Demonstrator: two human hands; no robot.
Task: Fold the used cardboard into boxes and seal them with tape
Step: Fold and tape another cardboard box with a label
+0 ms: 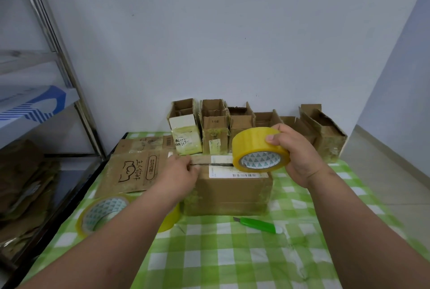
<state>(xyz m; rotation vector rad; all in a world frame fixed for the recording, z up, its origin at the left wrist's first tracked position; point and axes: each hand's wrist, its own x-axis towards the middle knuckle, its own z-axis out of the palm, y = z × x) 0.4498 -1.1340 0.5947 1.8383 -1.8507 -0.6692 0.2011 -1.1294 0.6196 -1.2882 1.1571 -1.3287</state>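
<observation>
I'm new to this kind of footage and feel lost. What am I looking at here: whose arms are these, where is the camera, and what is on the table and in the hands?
There is no machine here. A person wears a camera on the head, so it looks forward and down at their own two arms. The right hand grips a roll of yellowish tape above a closed cardboard box. The left hand rests its fingertips on the box's top seam, seemingly pressing the tape end down. On the green checked tablecloth also lie a green utility knife, a second tape roll partly hidden by the left arm, and flattened cardboard. A row of open boxes stands along the wall.
</observation>
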